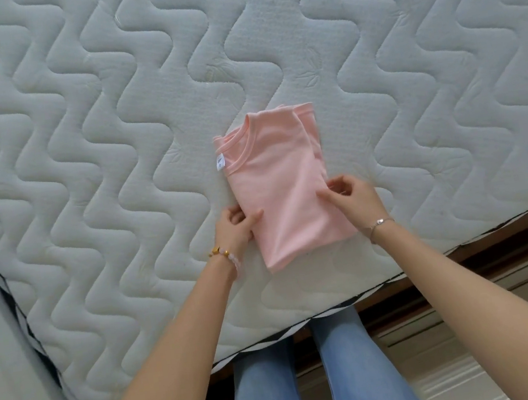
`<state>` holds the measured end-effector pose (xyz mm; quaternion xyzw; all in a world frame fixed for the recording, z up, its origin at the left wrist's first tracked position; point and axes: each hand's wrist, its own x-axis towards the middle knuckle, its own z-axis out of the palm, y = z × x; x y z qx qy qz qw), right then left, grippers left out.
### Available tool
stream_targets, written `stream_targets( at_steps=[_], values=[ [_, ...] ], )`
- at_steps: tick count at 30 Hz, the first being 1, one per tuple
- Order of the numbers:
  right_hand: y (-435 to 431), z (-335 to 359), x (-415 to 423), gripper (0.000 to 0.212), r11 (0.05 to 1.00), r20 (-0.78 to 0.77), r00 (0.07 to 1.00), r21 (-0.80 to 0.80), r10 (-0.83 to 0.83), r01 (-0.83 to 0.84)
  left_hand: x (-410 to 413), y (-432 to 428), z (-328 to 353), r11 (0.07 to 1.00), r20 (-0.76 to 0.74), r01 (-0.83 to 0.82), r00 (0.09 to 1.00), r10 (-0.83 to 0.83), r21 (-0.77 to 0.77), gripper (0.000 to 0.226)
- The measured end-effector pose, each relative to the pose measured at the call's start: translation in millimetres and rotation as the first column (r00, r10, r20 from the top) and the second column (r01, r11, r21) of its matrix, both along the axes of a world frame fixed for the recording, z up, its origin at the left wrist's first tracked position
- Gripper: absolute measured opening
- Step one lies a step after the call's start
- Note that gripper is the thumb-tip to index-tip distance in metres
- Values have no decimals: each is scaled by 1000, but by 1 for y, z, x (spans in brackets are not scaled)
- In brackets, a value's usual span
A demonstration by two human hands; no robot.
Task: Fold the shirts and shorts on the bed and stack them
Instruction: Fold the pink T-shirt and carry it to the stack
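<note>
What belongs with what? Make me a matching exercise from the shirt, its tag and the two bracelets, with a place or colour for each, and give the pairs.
Things:
1. shirt
2. tag
3. beaded bracelet
4. thin chain bracelet

Place or colour:
A. on the wrist of the right hand
B. white, at the neckline
C. pink, folded on the mattress
D. on the wrist of the left hand

Pairs: 1-C, 2-B, 3-D, 4-A.
</note>
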<state>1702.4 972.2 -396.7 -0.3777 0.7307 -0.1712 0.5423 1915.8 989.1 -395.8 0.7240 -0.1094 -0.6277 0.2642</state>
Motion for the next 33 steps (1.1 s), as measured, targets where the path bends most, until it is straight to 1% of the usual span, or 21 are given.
stream_targets(
  at_steps=[2,4,6,8,10,13,15,17,20,22,23,26,28,30,33],
  values=[
    [21,0,-7,22,998,5,999,38,45,-45,-1,28,4,996,-59,61,997,-58,58,31],
    [34,-3,-14,17,998,21,999,64,29,-30,-3,51,7,984,-117,138,985,-125,113,23],
    [40,-6,-18,12,998,25,1000,64,5,-7,-5,65,8,979,-165,162,976,-141,126,23],
    [40,-7,-18,11,999,16,1000,49,7,-7,-5,69,8,982,-177,161,974,-142,99,33],
    [38,-7,-18,10,999,-17,1000,34,13,-13,-4,69,5,979,-116,192,976,-184,62,40],
    [37,-8,-18,9,999,-108,993,16,51,-50,-3,70,4,969,6,243,970,-243,42,42],
    [38,-8,-16,12,999,-124,991,1,54,-54,-1,71,2,967,59,252,966,-253,35,42],
    [35,-6,-13,23,1000,-75,997,-15,14,-15,-1,65,1,966,81,259,962,-259,13,42],
    [22,-4,-6,44,999,16,999,0,-44,44,0,43,1,985,43,170,985,-169,-35,48],
    [10,-3,-1,46,997,84,994,34,-71,68,0,24,0,991,18,117,993,-116,-58,47],
    [5,-2,2,45,996,125,989,66,-74,66,1,14,-1,992,4,104,995,-104,-65,46],
    [-9,7,11,36,991,228,974,131,-11,-20,1,-10,7,993,-24,83,996,-85,-88,44],
    [-14,16,10,31,989,278,960,150,-42,-1,1,-18,25,991,-40,78,996,-83,-105,46],
    [-19,35,7,26,989,324,943,147,-75,28,4,-23,50,989,-83,74,993,-85,-128,57],
    [-24,83,-2,19,996,399,916,92,-45,9,5,-29,94,978,-116,87,987,-111,-191,63]
  ],
)
